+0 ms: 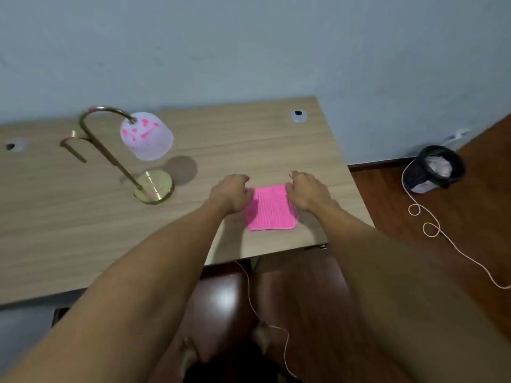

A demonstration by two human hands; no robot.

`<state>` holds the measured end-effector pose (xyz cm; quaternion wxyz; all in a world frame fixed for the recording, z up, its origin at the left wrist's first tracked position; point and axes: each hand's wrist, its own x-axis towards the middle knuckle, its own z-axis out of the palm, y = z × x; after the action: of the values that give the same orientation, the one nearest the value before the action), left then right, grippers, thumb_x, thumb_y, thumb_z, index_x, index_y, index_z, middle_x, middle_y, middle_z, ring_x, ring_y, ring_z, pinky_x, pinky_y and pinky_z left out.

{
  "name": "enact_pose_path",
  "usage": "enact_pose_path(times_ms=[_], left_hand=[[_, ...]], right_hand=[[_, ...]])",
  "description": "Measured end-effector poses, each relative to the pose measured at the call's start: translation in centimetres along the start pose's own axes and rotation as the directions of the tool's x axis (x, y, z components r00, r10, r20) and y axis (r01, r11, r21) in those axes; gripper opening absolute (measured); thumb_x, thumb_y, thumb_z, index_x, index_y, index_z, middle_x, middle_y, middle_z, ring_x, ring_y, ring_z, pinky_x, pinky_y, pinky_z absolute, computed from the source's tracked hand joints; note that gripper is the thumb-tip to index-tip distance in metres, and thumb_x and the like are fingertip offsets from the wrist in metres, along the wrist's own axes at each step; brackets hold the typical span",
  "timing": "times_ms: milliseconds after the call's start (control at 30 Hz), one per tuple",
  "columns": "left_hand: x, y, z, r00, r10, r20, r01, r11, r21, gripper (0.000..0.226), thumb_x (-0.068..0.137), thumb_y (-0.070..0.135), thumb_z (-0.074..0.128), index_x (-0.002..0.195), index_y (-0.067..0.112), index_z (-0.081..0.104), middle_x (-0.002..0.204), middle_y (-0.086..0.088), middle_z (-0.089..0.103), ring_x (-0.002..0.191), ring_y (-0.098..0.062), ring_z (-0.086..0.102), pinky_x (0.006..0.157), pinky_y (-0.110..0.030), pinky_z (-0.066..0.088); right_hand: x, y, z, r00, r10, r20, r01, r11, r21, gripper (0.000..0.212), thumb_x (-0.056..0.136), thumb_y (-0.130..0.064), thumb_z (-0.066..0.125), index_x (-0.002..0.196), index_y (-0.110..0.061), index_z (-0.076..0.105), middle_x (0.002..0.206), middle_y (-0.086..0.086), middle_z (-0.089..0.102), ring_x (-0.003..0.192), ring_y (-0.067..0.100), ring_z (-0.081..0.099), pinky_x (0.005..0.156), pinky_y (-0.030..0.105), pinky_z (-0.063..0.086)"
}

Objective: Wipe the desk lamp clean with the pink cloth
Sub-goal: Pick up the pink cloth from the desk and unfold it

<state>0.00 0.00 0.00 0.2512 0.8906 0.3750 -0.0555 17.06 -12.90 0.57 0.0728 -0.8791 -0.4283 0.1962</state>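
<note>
Gripping the pink cloth [269, 208] at its two far corners, flat on the wooden surface [83, 230] near its right front edge.

I see my left hand [231, 193] and right hand [305, 192] both curled closed on the cloth's edges, cloth between them. The desk lamp [132, 150], brass with a pink-stained white shade, stands well apart to the left, untouched.
</note>
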Motion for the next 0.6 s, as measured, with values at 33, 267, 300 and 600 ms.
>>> enact_pose_path(times_ms=[33,267,300,600], left_hand=[[0.1,0.0,0.4,1.0,-0.013,0.012,0.013,1.0,0.0,0.045,0.098,0.035,0.047,0.135,0.011,0.058,0.137,-0.013,0.061,0.126,-0.034,0.056,0.1,-0.044,0.049],[3.2,-1.3,5.6,0.999,-0.038,-0.006,0.038,0.999,-0.031,0.009,0.089,0.029,0.053,0.088,0.02,0.053,0.091,-0.003,0.058,0.089,-0.031,0.059,0.075,-0.042,0.052],[3.5,-1.5,6.1,0.999,-0.037,-0.023,0.036,0.999,-0.037,0.008,0.087,0.028,0.054,0.088,0.02,0.051,0.09,-0.002,0.056,0.088,-0.031,0.057,0.075,-0.043,0.052],[5.3,-1.9,9.1,0.973,-0.169,-0.158,0.135,0.969,-0.208,0.021,0.089,0.015,0.056,0.103,0.014,0.072,0.101,-0.009,0.059,0.096,-0.03,0.058,0.085,-0.042,0.052]], right_hand=[[0.3,0.3,0.4,1.0,0.006,0.011,-0.006,1.0,0.008,0.041,0.105,-0.031,0.042,0.139,-0.011,0.054,0.131,0.016,0.064,0.115,0.036,0.063,0.094,0.046,0.052],[4.5,3.8,5.9,0.986,-0.098,0.133,0.081,0.988,0.13,0.044,0.1,-0.02,0.048,0.139,0.0,0.051,0.139,0.021,0.056,0.129,0.037,0.052,0.105,0.045,0.043],[5.0,4.1,6.4,0.985,-0.118,0.124,0.102,0.986,0.129,0.049,0.1,-0.019,0.049,0.144,0.0,0.047,0.145,0.019,0.053,0.134,0.036,0.048,0.11,0.045,0.041],[7.1,4.9,8.5,0.98,-0.197,0.029,0.194,0.977,0.084,0.036,0.097,-0.021,0.061,0.128,-0.003,0.06,0.125,0.019,0.061,0.114,0.035,0.052,0.1,0.045,0.042]])
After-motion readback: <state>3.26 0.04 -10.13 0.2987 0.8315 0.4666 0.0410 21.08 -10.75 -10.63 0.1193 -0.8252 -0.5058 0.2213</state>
